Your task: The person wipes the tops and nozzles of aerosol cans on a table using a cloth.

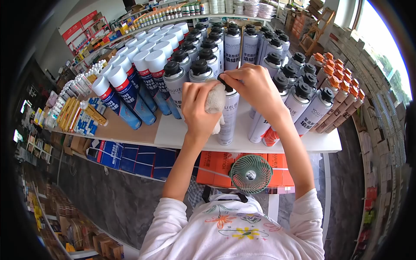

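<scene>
My left hand (199,107) is closed round a whitish cloth (215,99), which rests against the side of a grey spray can (229,119) standing near the front of the white table (169,132). The fingers of my right hand (251,84) pinch the black cap (225,81) of that same can from above. Other grey cans with black caps (199,68) stand behind and to both sides of my hands. A red and white thing (271,137) lies partly hidden beneath my right forearm.
Blue cans with white caps (123,84) stand at the left, brown bottles with orange caps (342,86) at the right. Below the tabletop are orange boxes (213,169), blue boxes (138,159) and a green fan (251,173) near my body. Stocked shelves line both sides.
</scene>
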